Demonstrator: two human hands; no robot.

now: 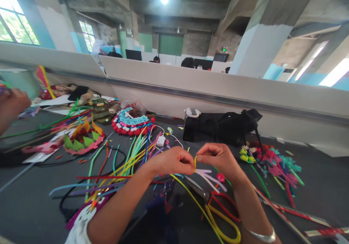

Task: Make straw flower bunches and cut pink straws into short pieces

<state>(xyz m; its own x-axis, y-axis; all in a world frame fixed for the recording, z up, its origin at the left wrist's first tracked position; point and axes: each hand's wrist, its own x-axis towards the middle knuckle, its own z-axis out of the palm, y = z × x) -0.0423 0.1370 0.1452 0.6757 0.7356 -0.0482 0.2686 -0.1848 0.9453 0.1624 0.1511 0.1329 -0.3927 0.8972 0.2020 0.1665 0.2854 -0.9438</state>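
Note:
My left hand and my right hand meet above a dark table, both pinched on a yellow pipe cleaner. Its long yellow tail runs down toward me and loops near my right wrist, which wears a silver bangle. Pale lilac strips fan out just below my fingertips. Scissors with red handles lie under my hands.
Several loose pipe cleaners spread at the left. A beaded blue, white and red wreath, a black bag and handmade flowers lie beyond. Another person's hand shows at far left. A grey partition backs the table.

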